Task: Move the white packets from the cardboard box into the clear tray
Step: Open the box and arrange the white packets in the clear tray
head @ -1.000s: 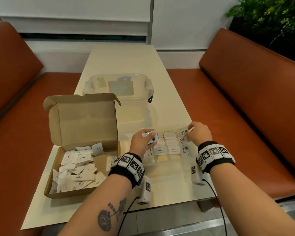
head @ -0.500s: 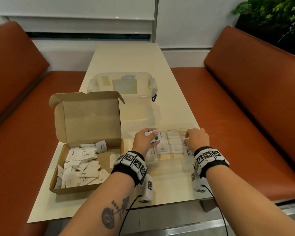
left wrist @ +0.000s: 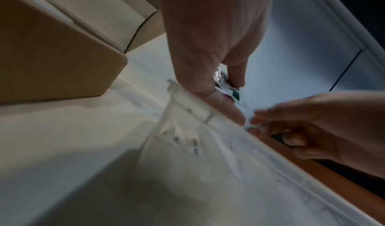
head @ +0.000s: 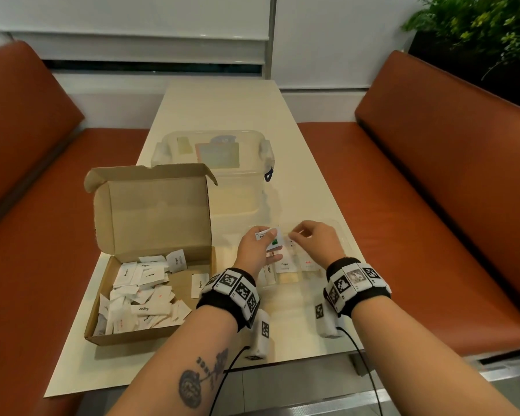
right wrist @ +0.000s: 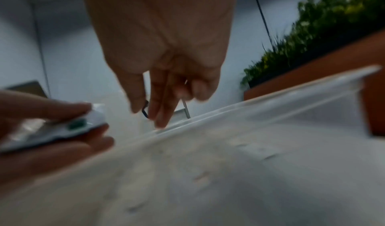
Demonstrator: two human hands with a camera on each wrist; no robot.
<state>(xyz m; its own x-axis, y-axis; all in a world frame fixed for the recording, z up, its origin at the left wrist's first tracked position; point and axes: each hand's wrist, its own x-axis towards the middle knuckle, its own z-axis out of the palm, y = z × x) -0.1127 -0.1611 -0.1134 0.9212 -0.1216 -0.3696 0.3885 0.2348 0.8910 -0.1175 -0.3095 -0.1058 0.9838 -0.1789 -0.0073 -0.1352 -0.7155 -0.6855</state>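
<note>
Packets (head: 269, 239) in L hand (head: 254, 250), R hand (head: 314, 246) over tray (head: 341, 235)

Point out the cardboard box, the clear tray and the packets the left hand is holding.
cardboard box (head: 159, 214): head view, inside of the raised lid.
clear tray (head: 341, 232): head view, far right rim.
held packets (head: 275, 240): head view, top packet's green mark, pinched in the left hand (head: 254, 250).

Upper middle of my head view shows a clear lidded plastic container (head: 212, 151) on the long cream table (head: 222, 103). Rust-orange padded benches (head: 433, 175) flank both sides, and a leafy green plant (head: 478, 25) fills the upper right corner.
</note>
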